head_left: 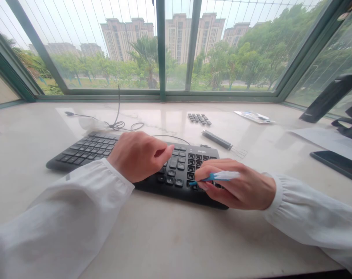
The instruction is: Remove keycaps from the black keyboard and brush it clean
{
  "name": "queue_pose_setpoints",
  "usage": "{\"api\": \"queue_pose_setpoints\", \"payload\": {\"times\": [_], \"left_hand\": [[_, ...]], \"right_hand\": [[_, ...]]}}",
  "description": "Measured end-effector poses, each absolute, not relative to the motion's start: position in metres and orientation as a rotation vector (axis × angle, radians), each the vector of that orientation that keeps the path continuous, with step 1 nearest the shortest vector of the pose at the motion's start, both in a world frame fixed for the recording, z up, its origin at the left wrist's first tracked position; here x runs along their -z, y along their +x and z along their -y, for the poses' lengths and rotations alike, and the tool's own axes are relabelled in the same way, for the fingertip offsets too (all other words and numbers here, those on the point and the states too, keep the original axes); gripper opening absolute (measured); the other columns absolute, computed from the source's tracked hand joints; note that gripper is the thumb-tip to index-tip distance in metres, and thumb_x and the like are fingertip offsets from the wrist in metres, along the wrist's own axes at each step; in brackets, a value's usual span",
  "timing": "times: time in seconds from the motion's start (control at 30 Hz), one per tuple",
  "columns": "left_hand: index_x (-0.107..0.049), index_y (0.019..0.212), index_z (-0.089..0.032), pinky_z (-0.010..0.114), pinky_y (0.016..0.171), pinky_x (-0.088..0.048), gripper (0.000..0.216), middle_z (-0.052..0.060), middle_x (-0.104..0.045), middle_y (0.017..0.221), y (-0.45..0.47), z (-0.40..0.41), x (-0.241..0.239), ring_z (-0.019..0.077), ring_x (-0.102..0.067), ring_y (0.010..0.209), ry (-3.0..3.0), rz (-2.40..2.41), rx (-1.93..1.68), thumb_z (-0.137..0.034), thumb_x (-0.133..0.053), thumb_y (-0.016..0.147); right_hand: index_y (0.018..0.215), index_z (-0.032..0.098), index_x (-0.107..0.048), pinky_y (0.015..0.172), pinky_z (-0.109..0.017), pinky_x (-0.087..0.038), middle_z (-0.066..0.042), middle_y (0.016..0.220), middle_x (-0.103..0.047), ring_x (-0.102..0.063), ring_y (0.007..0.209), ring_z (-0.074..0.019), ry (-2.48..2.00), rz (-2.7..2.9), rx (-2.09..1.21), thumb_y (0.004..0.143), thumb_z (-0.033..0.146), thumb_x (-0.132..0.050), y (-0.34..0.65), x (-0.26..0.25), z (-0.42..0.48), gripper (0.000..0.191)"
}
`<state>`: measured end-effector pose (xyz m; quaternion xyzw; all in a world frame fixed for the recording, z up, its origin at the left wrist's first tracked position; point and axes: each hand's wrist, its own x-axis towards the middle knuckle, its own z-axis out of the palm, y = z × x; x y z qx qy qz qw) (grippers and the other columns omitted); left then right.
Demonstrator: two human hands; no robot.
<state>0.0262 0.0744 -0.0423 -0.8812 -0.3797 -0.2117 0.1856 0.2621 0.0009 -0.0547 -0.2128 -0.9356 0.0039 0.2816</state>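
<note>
A black keyboard [85,149] lies on the pale marble sill in front of me. My left hand [137,155] rests on its middle, fingers curled loosely and the forefinger pressing near the arrow keys. My right hand [237,186] is over the number pad, fingers closed round a small blue and white tool [219,176] whose blue tip touches the keys at the pad's front edge. Both arms wear white sleeves.
Several loose black keycaps [199,118] lie behind the keyboard, with a dark bar-shaped tool [216,139] and a clear packet [254,116] to their right. The keyboard's cable [118,124] coils at the back left. A dark phone [337,164] and a black stand [328,99] are at the right.
</note>
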Motion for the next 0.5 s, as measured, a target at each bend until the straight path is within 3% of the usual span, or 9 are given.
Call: {"api": "queue_pose_setpoints", "payload": {"times": [0.27, 0.5], "left_hand": [[-0.056, 0.049, -0.018, 0.029, 0.049, -0.015, 0.057, 0.001, -0.047, 0.043, 0.027, -0.073, 0.040, 0.0116, -0.033, 0.043, -2.488, 1.002, 0.617, -0.048, -0.040, 0.094], [-0.060, 0.050, -0.018, 0.029, 0.048, -0.016, 0.054, 0.002, -0.049, 0.043, 0.027, -0.072, 0.038, 0.0114, -0.036, 0.042, -2.487, 0.976, 0.645, -0.045, -0.042, 0.094]], "right_hand": [[0.092, 0.016, -0.057, 0.065, -0.027, -0.043, -0.005, 0.075, -0.061, -0.051, 0.066, -0.0141, -0.655, 2.607, -0.079, 0.094, 0.012, -0.046, 0.259, 0.049, 0.007, 0.012], [0.079, 0.018, -0.051, 0.060, -0.027, -0.040, -0.004, 0.069, -0.059, -0.046, 0.062, -0.0142, -0.485, 2.667, -0.049, 0.093, 0.003, -0.038, 0.260, 0.043, 0.004, 0.024]]}}
